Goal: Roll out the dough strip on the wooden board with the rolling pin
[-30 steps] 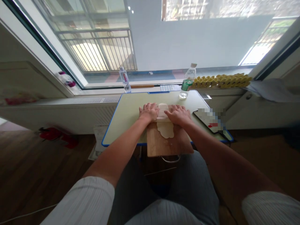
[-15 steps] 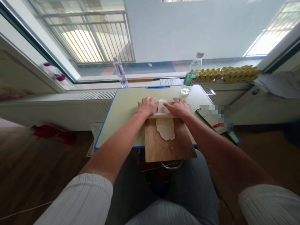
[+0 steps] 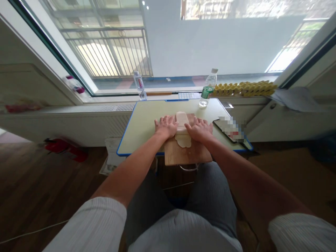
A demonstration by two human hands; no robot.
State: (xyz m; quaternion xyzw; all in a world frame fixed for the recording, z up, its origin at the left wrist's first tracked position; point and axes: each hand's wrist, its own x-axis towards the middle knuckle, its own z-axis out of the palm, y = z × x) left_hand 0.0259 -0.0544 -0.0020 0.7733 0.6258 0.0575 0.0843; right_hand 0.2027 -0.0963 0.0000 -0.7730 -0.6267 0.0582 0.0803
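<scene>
Both my hands lie palm down over the ends of a pale wooden rolling pin [image 3: 181,132], their fingers stretched forward and spread. My left hand [image 3: 166,126] covers its left end, and my right hand [image 3: 200,128] covers the right. Under the pin is a flat, elongated sheet of dough [image 3: 183,141], visible both beyond it and on my side. The dough rests on a brown wooden cutting board [image 3: 187,156], whose near edge juts past the table toward me. The palms hide the pin's ends.
The pale table [image 3: 147,113] has a blue rim. A green-labelled bottle [image 3: 207,91] stands at its back right and another clear bottle [image 3: 140,85] at the back left. A dark-edged flat object [image 3: 227,130] lies right. A yellow bumpy item [image 3: 244,89] sits by the window.
My hands have rolled the pin toward me along the dough, so less dough shows on the near side. The camera's view has tilted up slightly.
</scene>
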